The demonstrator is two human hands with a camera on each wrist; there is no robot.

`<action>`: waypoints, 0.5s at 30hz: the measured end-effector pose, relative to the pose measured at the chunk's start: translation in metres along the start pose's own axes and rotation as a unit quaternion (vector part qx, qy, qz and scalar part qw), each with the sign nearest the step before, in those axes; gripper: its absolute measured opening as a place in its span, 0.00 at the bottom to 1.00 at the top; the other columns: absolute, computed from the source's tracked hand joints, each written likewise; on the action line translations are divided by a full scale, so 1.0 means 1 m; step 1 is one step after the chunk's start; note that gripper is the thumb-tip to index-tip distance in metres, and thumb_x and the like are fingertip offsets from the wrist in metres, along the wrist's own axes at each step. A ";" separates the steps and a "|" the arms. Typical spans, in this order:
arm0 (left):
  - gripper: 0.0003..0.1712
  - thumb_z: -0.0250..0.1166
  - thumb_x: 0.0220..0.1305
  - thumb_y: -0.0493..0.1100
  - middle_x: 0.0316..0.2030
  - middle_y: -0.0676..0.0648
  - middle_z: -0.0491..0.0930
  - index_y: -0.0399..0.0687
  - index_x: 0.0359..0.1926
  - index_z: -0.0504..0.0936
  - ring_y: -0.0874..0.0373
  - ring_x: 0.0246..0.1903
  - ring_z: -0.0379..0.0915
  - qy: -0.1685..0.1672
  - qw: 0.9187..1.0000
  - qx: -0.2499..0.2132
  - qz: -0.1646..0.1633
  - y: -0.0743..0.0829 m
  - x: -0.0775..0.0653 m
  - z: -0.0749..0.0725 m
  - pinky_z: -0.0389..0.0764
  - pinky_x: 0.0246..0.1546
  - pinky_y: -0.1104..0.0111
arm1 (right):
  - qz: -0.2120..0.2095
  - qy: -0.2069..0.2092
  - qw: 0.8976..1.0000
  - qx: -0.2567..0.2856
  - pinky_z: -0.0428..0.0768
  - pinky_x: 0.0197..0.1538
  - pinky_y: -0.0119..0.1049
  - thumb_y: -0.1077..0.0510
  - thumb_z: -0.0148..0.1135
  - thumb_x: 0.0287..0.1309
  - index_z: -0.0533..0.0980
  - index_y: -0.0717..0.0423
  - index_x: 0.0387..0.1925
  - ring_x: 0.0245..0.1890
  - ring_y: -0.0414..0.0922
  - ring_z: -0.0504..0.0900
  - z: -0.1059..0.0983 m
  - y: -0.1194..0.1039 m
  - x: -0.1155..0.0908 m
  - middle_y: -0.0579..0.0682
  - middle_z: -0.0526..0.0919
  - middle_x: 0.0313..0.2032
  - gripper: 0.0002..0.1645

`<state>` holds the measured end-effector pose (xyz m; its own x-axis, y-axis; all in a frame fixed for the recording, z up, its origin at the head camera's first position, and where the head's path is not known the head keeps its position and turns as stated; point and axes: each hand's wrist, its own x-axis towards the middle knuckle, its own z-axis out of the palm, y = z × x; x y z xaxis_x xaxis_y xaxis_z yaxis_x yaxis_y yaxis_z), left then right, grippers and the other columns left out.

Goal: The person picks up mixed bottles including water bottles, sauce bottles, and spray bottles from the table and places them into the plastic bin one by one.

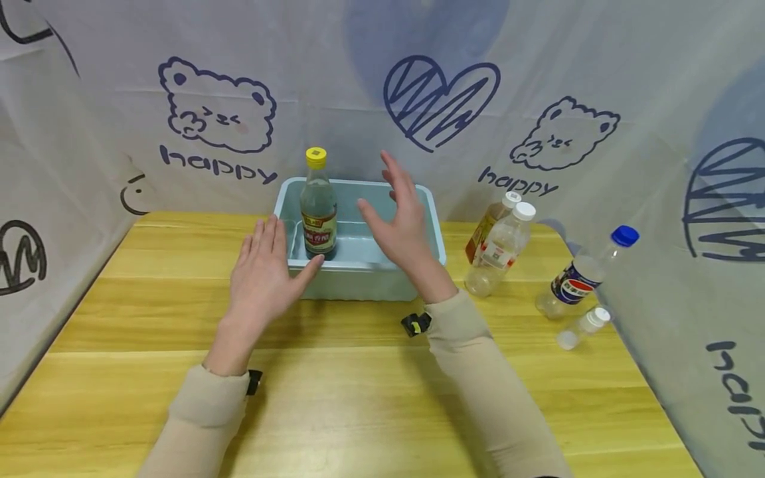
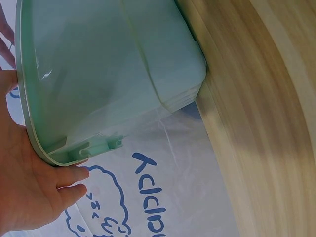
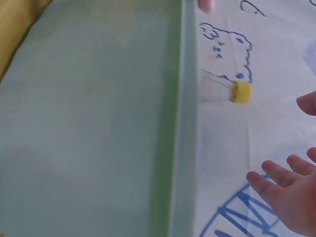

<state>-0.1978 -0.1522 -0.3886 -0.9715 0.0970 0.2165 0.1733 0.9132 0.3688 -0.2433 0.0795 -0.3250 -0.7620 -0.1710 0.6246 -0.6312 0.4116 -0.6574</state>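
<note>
A glass sauce bottle (image 1: pixel 319 222) with a yellow cap and a red-and-yellow label stands upright in the left part of a pale blue-green plastic bin (image 1: pixel 358 282). My left hand (image 1: pixel 263 269) lies against the bin's front left corner, fingers straight along the outside and thumb over the front rim. The left wrist view shows that hand (image 2: pixel 29 182) at the rim corner of the bin (image 2: pixel 113 64). Over the bin's right part, my right hand (image 1: pixel 403 222) is raised with fingers spread, holding nothing. In the right wrist view, the yellow cap (image 3: pixel 241 92) shows beyond the rim.
Right of the bin, a bottle with brownish contents or label (image 1: pixel 481 232) stands behind a clear white-capped bottle (image 1: pixel 499 249). Farther right are a blue-capped Pepsi bottle (image 1: pixel 576 282) and a small white-capped bottle (image 1: pixel 582 328). A printed cloth (image 1: pixel 346 86) hangs behind the wooden table (image 1: pixel 335 398).
</note>
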 end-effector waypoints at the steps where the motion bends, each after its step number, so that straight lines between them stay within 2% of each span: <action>1: 0.64 0.45 0.70 0.79 0.81 0.31 0.43 0.29 0.81 0.46 0.35 0.81 0.36 -0.001 1.000 -0.001 0.000 0.000 0.000 0.000 0.42 0.80 0.44 | -0.009 0.008 1.000 0.001 0.72 0.71 0.45 0.60 0.66 0.69 0.57 0.60 0.80 0.72 0.53 0.70 -0.004 0.000 -0.002 0.57 0.63 0.77 0.44; 7: 0.64 0.45 0.70 0.79 0.81 0.31 0.42 0.29 0.81 0.46 0.35 0.81 0.36 -0.002 1.000 -0.002 -0.003 0.000 -0.001 0.000 0.41 0.80 0.44 | -0.033 0.047 0.998 0.006 0.73 0.72 0.45 0.61 0.66 0.68 0.58 0.59 0.80 0.72 0.50 0.70 -0.029 0.000 -0.016 0.55 0.63 0.78 0.44; 15: 0.64 0.44 0.70 0.80 0.81 0.32 0.42 0.30 0.81 0.46 0.35 0.81 0.36 0.004 1.000 -0.003 -0.001 -0.001 0.000 0.001 0.42 0.80 0.44 | -0.015 0.101 0.995 -0.013 0.72 0.72 0.44 0.63 0.67 0.67 0.60 0.54 0.80 0.73 0.46 0.70 -0.063 0.001 -0.035 0.47 0.63 0.78 0.44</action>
<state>-0.1985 -0.1525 -0.3894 -0.9703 0.0926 0.2236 0.1732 0.9108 0.3747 -0.2085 0.1426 -0.3210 -0.6969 -0.0017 0.7172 -0.6474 0.4319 -0.6280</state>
